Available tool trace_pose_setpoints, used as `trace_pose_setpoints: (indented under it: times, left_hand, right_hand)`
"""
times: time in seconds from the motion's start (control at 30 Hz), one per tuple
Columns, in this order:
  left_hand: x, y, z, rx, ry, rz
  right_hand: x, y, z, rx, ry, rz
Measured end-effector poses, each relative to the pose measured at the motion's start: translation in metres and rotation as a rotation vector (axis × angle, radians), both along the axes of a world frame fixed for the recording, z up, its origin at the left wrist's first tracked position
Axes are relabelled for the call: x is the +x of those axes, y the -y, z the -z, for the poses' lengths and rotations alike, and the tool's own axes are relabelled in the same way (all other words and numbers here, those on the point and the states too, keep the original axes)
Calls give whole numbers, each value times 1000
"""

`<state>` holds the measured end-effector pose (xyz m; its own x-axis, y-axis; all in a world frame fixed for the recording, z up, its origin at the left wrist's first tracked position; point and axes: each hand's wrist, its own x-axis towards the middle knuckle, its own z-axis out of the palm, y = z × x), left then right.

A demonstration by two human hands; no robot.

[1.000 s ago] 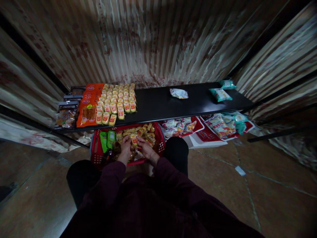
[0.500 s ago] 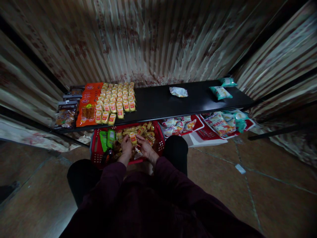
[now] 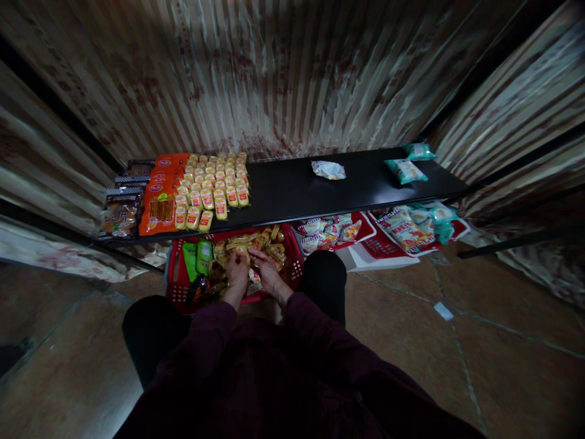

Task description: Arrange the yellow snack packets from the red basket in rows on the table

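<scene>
Over a red basket [image 3: 298, 268] under the shelf's front edge, my two hands are close together. A small yellow wrapped snack cake [image 3: 242, 250] lies between them, tilted so that its label barely shows. My left hand [image 3: 236, 272] has its fingers closed on the cake's left side. From the right, my right hand [image 3: 268, 272] pinches its other side; the fingertips are partly blurred. More yellow wrapped cakes [image 3: 276, 251] fill the basket around my hands. Green packets [image 3: 197, 257] lie at the basket's left.
The black shelf [image 3: 283, 192] bears rows of yellow cakes [image 3: 214, 183], orange packets [image 3: 159, 198], dark packets [image 3: 121, 213], a white packet [image 3: 328, 170] and teal packets [image 3: 406, 171]. Beneath it at right stand red baskets [image 3: 377, 246] of snack bags. My knee [image 3: 324, 280] is beside my basket.
The wrapped cake has tipped over between my hands, so its red-and-white label no longer faces up. My left hand has shifted slightly right. The shelf goods look unchanged.
</scene>
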<state>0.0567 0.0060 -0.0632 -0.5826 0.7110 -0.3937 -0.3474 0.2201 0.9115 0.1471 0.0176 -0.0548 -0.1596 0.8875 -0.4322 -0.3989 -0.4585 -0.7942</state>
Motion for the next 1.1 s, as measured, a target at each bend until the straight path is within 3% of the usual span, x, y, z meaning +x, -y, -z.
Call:
trace_pose_setpoints:
  times: [0.23,0.43,0.6,0.8,1.1]
  left_hand:
    - [1,1,-3,14,-10,-73]
    - [0,5,-5,-66,93,-63]
    - [1,8,-10,-41,225,-13]
    - [-3,5,-10,-72,432,-98]
    - [-8,5,-2,-150,572,-125]
  right_hand:
    - [-3,1,4,68,-48,32]
    - [-3,4,-4,182,14,14]
    - [-5,4,-8,245,80,-39]
    - [-6,5,0,187,78,41]
    - [-5,6,4,151,120,12]
